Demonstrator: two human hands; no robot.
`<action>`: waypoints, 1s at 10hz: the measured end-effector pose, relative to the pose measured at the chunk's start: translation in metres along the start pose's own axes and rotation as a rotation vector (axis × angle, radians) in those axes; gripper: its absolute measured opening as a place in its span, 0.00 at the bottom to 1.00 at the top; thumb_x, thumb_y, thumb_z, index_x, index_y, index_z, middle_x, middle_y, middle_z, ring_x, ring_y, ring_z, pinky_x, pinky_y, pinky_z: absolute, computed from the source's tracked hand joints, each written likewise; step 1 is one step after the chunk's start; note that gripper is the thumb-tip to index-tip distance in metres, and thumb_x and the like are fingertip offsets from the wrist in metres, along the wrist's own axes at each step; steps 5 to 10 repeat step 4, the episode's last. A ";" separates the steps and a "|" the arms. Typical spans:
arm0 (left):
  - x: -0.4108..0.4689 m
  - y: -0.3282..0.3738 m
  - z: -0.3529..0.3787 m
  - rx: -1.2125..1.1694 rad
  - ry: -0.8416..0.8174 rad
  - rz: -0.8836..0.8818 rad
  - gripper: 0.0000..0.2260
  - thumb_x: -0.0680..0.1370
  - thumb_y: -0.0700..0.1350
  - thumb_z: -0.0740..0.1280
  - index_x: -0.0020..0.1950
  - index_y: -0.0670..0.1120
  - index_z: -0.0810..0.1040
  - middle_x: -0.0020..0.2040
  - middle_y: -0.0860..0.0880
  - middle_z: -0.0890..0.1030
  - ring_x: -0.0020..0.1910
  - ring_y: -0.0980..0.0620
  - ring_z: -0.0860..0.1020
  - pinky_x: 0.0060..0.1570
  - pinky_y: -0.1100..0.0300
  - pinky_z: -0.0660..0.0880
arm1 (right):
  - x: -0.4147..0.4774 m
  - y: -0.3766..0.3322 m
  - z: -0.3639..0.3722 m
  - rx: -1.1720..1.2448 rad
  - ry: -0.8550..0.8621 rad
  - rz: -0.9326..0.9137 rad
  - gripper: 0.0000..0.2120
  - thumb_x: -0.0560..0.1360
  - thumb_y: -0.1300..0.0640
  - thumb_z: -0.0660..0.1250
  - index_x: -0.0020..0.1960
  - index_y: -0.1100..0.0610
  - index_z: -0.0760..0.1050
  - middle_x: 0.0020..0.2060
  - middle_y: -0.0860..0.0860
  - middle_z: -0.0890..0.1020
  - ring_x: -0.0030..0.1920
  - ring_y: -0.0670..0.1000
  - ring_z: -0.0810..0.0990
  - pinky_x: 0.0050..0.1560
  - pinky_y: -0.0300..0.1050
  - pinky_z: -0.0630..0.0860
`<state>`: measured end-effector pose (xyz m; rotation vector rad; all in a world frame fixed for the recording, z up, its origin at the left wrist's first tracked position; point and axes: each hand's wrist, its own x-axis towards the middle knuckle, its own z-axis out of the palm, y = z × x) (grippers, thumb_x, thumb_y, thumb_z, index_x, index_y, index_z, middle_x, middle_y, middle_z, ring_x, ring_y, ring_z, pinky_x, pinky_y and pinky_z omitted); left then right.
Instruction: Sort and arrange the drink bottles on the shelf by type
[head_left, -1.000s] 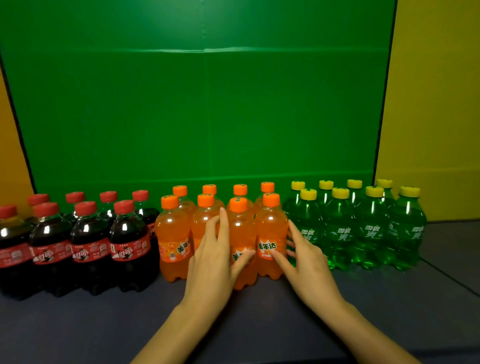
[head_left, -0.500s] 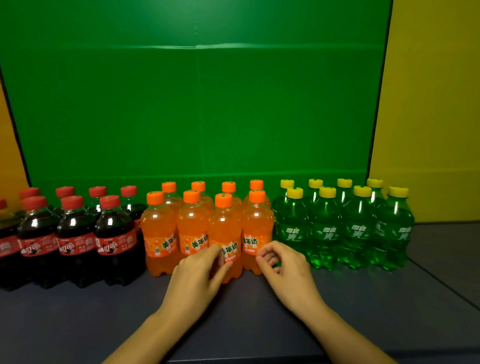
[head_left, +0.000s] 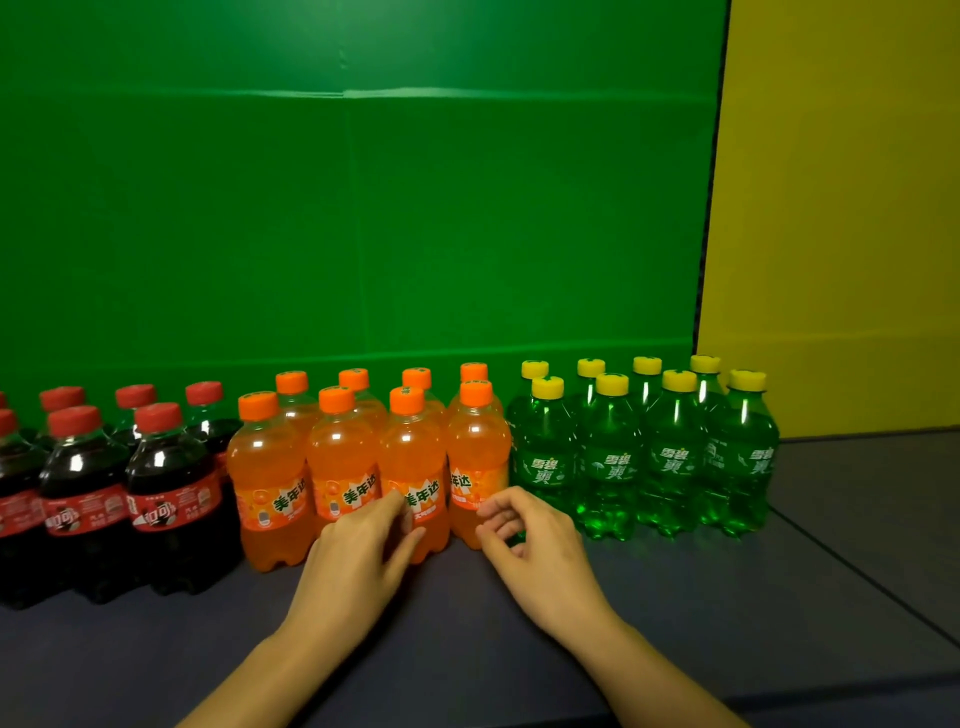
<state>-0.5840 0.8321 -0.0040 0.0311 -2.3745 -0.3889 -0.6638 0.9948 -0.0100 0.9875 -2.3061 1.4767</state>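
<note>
Three groups of small bottles stand in two rows on the dark shelf (head_left: 675, 623). Dark cola bottles (head_left: 171, 493) with red caps are at the left, orange soda bottles (head_left: 343, 467) with orange caps in the middle, green bottles (head_left: 670, 457) with yellow caps at the right. My left hand (head_left: 358, 551) hovers low in front of the front orange bottles, fingertips at the third one's label, holding nothing. My right hand (head_left: 530, 545) sits at the foot of the rightmost front orange bottle (head_left: 475, 452), fingers loosely curled and empty.
A green panel (head_left: 363, 208) closes the back of the shelf and a yellow panel (head_left: 841, 208) stands at the right. Bare dark shelf lies in front of the bottles and to the right of the green group.
Both hands have dropped from the sides of the front orange bottles down to their bases and drawn back a little. Their fingers have gone from spread to loosely curled.
</note>
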 end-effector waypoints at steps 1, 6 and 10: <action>0.001 -0.002 -0.002 -0.008 -0.007 -0.007 0.08 0.74 0.47 0.69 0.40 0.52 0.70 0.33 0.59 0.73 0.32 0.59 0.74 0.32 0.66 0.72 | -0.001 -0.001 -0.001 0.037 -0.012 -0.002 0.06 0.72 0.61 0.66 0.45 0.50 0.74 0.39 0.45 0.77 0.39 0.45 0.76 0.37 0.32 0.73; -0.005 -0.008 -0.015 -0.164 0.064 -0.040 0.08 0.73 0.42 0.70 0.41 0.52 0.72 0.37 0.58 0.78 0.36 0.58 0.78 0.36 0.58 0.78 | -0.005 -0.014 -0.022 0.204 -0.005 -0.042 0.11 0.73 0.66 0.66 0.44 0.49 0.75 0.46 0.49 0.79 0.41 0.41 0.77 0.38 0.33 0.76; -0.005 -0.008 -0.015 -0.164 0.064 -0.040 0.08 0.73 0.42 0.70 0.41 0.52 0.72 0.37 0.58 0.78 0.36 0.58 0.78 0.36 0.58 0.78 | -0.005 -0.014 -0.022 0.204 -0.005 -0.042 0.11 0.73 0.66 0.66 0.44 0.49 0.75 0.46 0.49 0.79 0.41 0.41 0.77 0.38 0.33 0.76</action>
